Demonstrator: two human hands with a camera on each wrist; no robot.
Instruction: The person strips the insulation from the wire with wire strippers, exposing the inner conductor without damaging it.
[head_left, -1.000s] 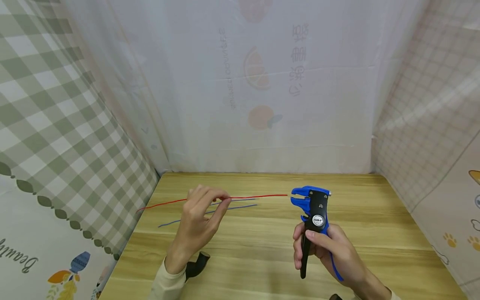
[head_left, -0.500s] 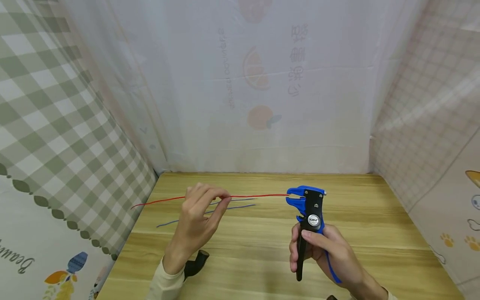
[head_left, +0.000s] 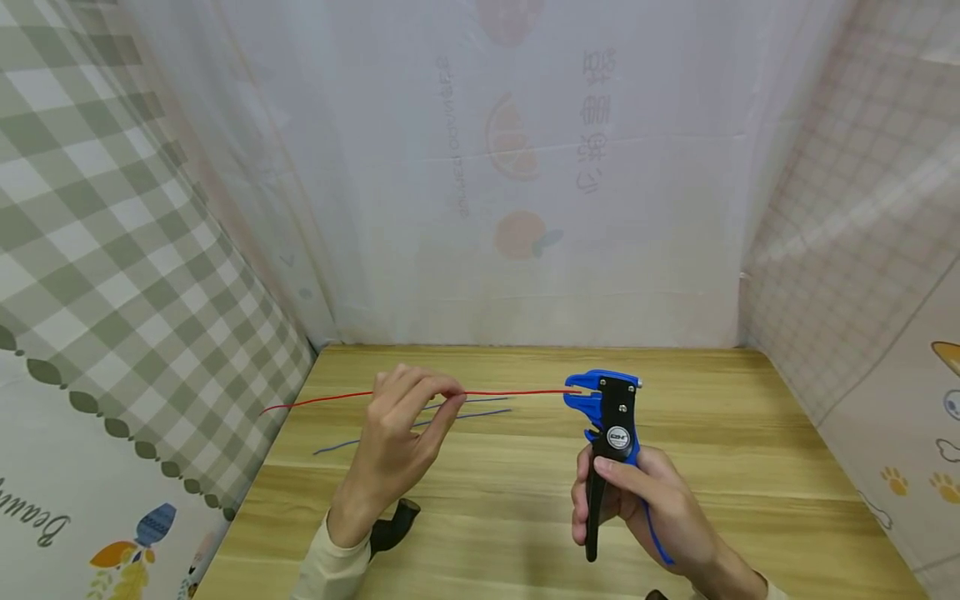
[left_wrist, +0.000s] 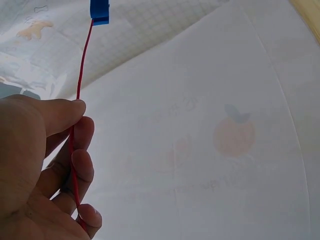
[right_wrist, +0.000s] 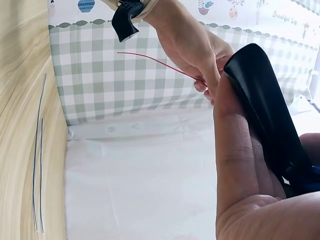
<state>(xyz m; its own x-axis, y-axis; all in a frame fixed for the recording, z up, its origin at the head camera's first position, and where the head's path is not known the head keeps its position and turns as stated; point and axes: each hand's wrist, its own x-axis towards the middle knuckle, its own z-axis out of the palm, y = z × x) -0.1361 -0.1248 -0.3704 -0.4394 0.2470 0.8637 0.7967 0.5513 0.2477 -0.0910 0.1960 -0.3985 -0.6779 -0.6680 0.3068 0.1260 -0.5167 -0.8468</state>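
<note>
In the head view my left hand (head_left: 405, 446) pinches a thin red wire (head_left: 517, 392) between thumb and forefinger, above the table. The wire runs out on both sides of the hand, and its right end lies between the parted jaws of a blue and black wire stripper (head_left: 618, 408). My right hand (head_left: 652, 508) grips the stripper by its handles, thumb across the black one. In the left wrist view the red wire (left_wrist: 81, 65) crosses the curled fingers (left_wrist: 82, 165) up to the blue tip of the stripper (left_wrist: 99, 12). The right wrist view shows the black handle (right_wrist: 265, 105) close up.
Two blue wires (head_left: 480, 413) lie on the wooden table (head_left: 510, 492) behind and beneath the left hand. A black curved strap piece (head_left: 393, 527) sits at the left wrist. Printed cloth walls (head_left: 525, 275) rise at the back and both sides.
My right hand has carried the stripper to the left, so the red wire's end has passed from just outside its jaws to between them. My left hand stays nearly still.
</note>
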